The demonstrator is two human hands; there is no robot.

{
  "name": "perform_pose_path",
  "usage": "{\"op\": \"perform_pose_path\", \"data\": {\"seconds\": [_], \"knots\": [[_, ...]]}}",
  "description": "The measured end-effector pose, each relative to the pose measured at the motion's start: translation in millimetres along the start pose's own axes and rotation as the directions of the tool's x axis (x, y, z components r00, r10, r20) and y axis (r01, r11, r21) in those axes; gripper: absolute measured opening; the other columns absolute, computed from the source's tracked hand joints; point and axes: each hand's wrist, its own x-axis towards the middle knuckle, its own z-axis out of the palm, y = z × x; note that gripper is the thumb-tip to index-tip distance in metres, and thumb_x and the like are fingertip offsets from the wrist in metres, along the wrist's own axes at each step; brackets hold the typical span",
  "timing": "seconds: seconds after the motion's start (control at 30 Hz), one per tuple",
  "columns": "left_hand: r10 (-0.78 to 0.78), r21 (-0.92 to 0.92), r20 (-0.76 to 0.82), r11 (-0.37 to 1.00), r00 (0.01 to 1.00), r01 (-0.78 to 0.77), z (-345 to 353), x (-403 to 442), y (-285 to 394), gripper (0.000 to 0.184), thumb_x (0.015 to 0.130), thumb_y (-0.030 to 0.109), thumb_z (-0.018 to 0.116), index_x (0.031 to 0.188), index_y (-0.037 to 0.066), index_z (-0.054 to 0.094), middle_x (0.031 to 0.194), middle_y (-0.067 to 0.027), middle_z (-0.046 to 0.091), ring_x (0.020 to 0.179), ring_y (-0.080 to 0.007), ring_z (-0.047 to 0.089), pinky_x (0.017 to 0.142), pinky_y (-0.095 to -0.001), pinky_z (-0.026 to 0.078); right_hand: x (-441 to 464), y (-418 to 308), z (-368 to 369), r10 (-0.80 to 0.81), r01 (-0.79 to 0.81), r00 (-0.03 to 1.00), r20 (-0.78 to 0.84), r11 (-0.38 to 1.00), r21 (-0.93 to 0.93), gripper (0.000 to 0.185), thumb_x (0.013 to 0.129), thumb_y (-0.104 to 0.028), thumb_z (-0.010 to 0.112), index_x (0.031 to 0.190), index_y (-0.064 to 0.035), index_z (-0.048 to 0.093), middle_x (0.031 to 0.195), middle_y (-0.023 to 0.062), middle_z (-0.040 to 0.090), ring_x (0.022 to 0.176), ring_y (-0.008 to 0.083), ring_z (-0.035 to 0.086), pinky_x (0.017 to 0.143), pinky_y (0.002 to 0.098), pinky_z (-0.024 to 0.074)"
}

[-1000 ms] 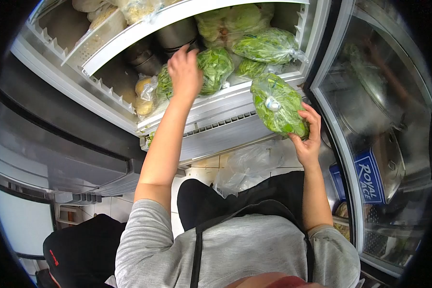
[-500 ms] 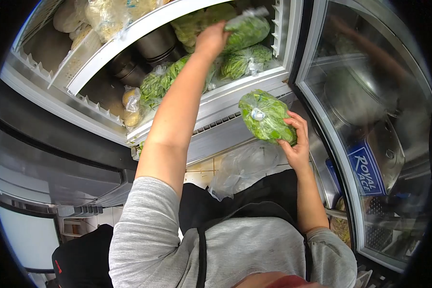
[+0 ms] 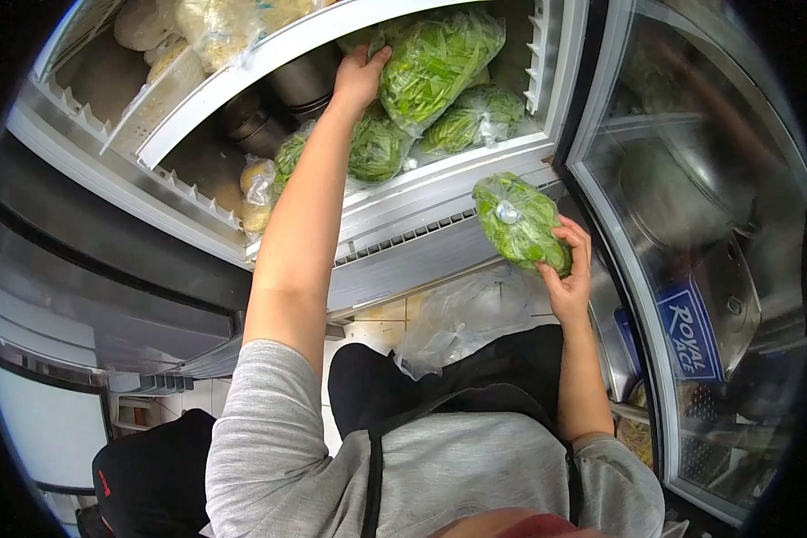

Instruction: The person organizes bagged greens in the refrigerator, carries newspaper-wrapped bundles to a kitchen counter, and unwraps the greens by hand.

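My left hand (image 3: 360, 75) reaches into the lower part of the fridge, fingers bent at the left edge of a large clear bag of leafy greens (image 3: 435, 72), which is tilted up above other bags. My right hand (image 3: 572, 267) grips a smaller bag of greens (image 3: 517, 220) by its lower right side, outside the fridge. Below the large bag lie a bag of greens (image 3: 378, 148) and another knotted one (image 3: 473, 121). A bag with round yellowish items (image 3: 256, 193) sits at the shelf's left end, partly beside my left forearm.
A white shelf edge (image 3: 269, 67) arches over the compartment, with bagged pale food (image 3: 215, 31) above it. Metal pots (image 3: 300, 81) stand at the back. The glass door (image 3: 632, 260) is open at the right. A clear plastic bag (image 3: 466, 314) lies on the floor near dark-clad knees.
My left hand has moved left from the right-hand bags, and the large bag of greens now stands tilted beside it. My right hand keeps its bag, shifted slightly right in view.
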Motion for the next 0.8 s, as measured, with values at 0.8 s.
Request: {"op": "perform_pose_path", "data": {"seconds": [0.8], "knots": [[-0.336, -0.429, 0.11, 0.833, 0.936, 0.349, -170, -80, -47, 0.034, 0.091, 0.03, 0.053, 0.107, 0.0, 0.055, 0.09, -0.0064, 0.063, 0.08, -0.0122, 0.057, 0.074, -0.0247, 0.044, 15, 3, 20, 0.294, -0.21, 0.943, -0.154, 0.889, 0.406, 0.041, 0.079, -0.001, 0.061, 0.117, -0.0059, 0.046, 0.125, 0.0125, 0.044, 0.116, 0.0221, 0.042, 0.099, 0.0336, 0.0317]]}}
